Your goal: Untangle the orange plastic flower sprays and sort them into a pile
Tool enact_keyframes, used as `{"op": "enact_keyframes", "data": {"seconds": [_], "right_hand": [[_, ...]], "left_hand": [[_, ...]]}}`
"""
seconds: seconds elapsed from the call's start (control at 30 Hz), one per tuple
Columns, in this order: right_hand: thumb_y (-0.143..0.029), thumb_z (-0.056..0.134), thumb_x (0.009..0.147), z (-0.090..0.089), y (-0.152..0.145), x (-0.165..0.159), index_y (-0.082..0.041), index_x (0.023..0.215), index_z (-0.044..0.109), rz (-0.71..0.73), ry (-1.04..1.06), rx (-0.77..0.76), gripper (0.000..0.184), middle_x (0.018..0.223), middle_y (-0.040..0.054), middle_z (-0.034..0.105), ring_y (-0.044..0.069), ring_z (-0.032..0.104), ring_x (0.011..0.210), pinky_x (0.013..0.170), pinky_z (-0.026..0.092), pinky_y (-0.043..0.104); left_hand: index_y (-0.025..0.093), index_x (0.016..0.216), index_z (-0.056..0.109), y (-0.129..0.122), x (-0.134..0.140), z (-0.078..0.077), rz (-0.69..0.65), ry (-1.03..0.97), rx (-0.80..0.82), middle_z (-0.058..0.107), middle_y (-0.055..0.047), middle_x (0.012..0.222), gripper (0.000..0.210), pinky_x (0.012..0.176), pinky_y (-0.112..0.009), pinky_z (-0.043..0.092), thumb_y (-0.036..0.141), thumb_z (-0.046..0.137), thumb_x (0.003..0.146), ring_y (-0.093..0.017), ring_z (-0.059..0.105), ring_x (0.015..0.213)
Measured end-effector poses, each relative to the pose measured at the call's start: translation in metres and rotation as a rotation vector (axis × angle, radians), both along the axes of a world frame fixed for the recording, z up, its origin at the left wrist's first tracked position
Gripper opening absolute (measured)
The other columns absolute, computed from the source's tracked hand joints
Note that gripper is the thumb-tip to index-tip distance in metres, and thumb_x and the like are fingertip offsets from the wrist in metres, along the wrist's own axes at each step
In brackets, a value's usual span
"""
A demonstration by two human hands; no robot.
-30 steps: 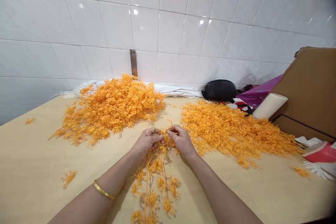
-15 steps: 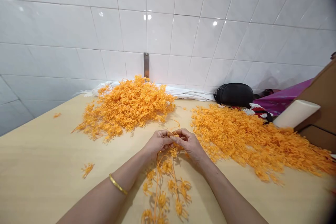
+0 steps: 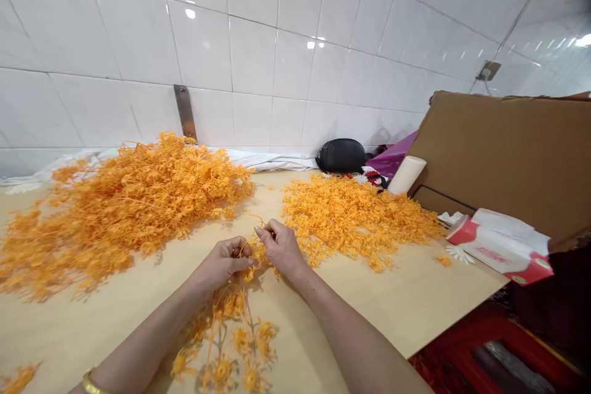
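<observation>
Orange artificial flower sprays lie about the table. My left hand (image 3: pixel 231 260) is closed, thumb and fingers pinching the stems of one flower spray (image 3: pixel 222 372) that hangs down towards me over the tabletop. Close by on the right, my right hand (image 3: pixel 282 250) is closed too, thumb against the fingers, at a small orange flower piece (image 3: pixel 259 251) by the top of the spray. A thin orange stem end sticks up between the hands. The fingers partly hide what they grip.
Big heaps of orange flowers lie to the left (image 3: pixel 138 197) and right (image 3: pixel 351 212). Behind the right heap are a black pouch (image 3: pixel 340 155) and a white roll (image 3: pixel 406 175). A cardboard box (image 3: pixel 498 160) and a red-white tissue pack (image 3: pixel 498 246) stand near the table's right edge.
The view has turned to the right, bringing the tissue pack and table edge into sight. My hands, together before, have drawn slightly apart. The spray still hangs from my left hand.
</observation>
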State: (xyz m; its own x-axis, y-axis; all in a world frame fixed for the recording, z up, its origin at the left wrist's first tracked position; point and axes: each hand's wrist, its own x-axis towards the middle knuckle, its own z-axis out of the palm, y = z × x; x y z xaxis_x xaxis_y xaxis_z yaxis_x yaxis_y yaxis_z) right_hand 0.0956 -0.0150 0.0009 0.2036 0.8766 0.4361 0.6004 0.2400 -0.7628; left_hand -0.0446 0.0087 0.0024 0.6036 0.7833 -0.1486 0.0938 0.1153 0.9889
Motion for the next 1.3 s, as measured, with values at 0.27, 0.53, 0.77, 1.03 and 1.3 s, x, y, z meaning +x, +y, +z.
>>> {"op": "enact_keyframes", "data": {"seconds": [0.27, 0.53, 0.77, 1.03, 1.3], "right_hand": [[-0.028, 0.053, 0.071, -0.002, -0.004, 0.003, -0.018, 0.068, 0.05, 0.241, 0.015, -0.044, 0.011, 0.063, -0.0034, 0.05, 0.009, 0.043, 0.057, 0.052, 0.031, 0.02], [-0.029, 0.048, 0.073, -0.002, 0.003, 0.018, -0.017, 0.063, 0.052, 0.164, 0.054, -0.104, 0.016, 0.055, -0.0029, 0.047, 0.01, 0.04, 0.051, 0.049, 0.029, 0.022], [-0.034, 0.043, 0.077, -0.003, 0.004, 0.017, -0.019, 0.061, 0.042, 0.038, 0.028, -0.087, 0.022, 0.046, -0.005, 0.04, 0.009, 0.036, 0.044, 0.044, 0.024, 0.022], [-0.038, 0.053, 0.07, 0.0, 0.001, 0.02, -0.018, 0.069, 0.048, 0.279, 0.394, -0.211, 0.021, 0.048, -0.0067, 0.036, 0.008, 0.03, 0.043, 0.042, 0.024, 0.021], [-0.041, 0.049, 0.071, -0.008, 0.012, 0.01, -0.018, 0.063, 0.048, -0.109, 0.343, 0.047, 0.024, 0.047, -0.0047, 0.041, 0.009, 0.036, 0.044, 0.042, 0.027, 0.022]], "left_hand": [[0.019, 0.07, 0.037, 0.001, 0.003, -0.003, 0.207, -0.147, -0.019, 0.05, 0.007, 0.048, 0.028, 0.034, -0.014, 0.014, 0.035, 0.06, 0.063, -0.002, 0.029, 0.031], [0.017, 0.068, 0.043, 0.014, -0.006, -0.007, 0.242, -0.298, -0.105, 0.048, 0.005, 0.045, 0.028, 0.034, -0.013, 0.012, 0.033, 0.065, 0.061, -0.004, 0.041, 0.038], [0.013, 0.071, 0.056, 0.015, -0.008, -0.003, 0.085, -0.124, -0.176, 0.051, 0.003, 0.047, 0.029, 0.037, -0.015, 0.019, 0.021, 0.073, 0.049, -0.002, 0.038, 0.038], [0.01, 0.065, 0.063, 0.004, -0.002, 0.008, 0.093, -0.005, -0.159, 0.052, 0.002, 0.046, 0.032, 0.041, -0.02, 0.023, 0.032, 0.074, 0.044, -0.005, 0.038, 0.04], [0.008, 0.079, 0.064, 0.007, 0.001, 0.008, 0.061, -0.032, -0.157, 0.031, 0.009, 0.031, 0.041, 0.039, -0.022, 0.006, 0.036, 0.07, 0.05, -0.002, 0.016, 0.032]]}}
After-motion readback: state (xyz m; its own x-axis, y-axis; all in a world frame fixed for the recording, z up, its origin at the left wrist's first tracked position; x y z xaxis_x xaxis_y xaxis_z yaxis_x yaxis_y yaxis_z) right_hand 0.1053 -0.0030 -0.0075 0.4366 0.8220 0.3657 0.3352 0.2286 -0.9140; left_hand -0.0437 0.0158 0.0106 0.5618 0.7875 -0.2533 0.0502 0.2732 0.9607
